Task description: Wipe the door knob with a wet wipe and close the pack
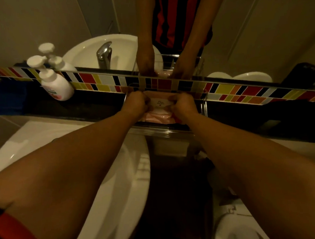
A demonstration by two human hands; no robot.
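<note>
A pink wipe pack point(159, 108) is gripped from both sides on a clear tray point(162, 131) below the mirror point(258, 31), left hand point(135, 104) and right hand point(184, 104) clenched on its edges.

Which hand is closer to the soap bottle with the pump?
Left. The left hand grips the wipe pack's left end, on the side where the soap bottle stands. The right hand grips the pack's other end, farther away.

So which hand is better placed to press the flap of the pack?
Probably the right hand: its fingers sit at the edge of the white flap. The left hand grips the pack at its left end.
</note>
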